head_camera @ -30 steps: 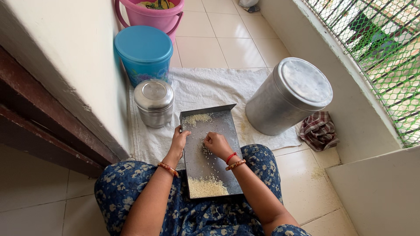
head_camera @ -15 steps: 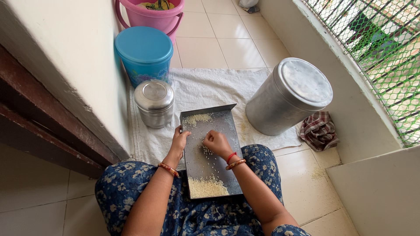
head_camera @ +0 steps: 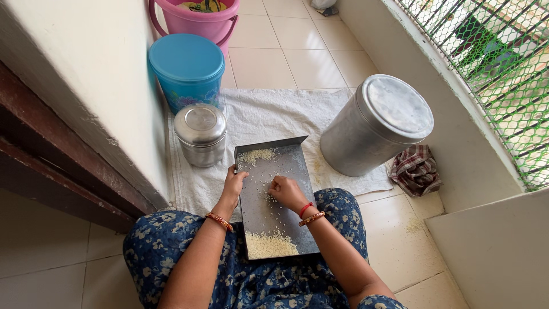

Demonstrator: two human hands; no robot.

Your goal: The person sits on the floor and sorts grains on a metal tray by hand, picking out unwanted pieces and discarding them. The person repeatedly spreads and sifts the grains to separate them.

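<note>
Rice grains (head_camera: 269,197) lie under the bunched right hand (head_camera: 287,191); left hand (head_camera: 233,184) grips tray (head_camera: 286,166) edge.

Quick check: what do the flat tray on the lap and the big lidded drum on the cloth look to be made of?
Tray: likely sheet steel, dull grey matte, thin folded rim. Big drum: probably aluminium or steel, brushed silvery sheen with soft highlights on its lid.
</note>
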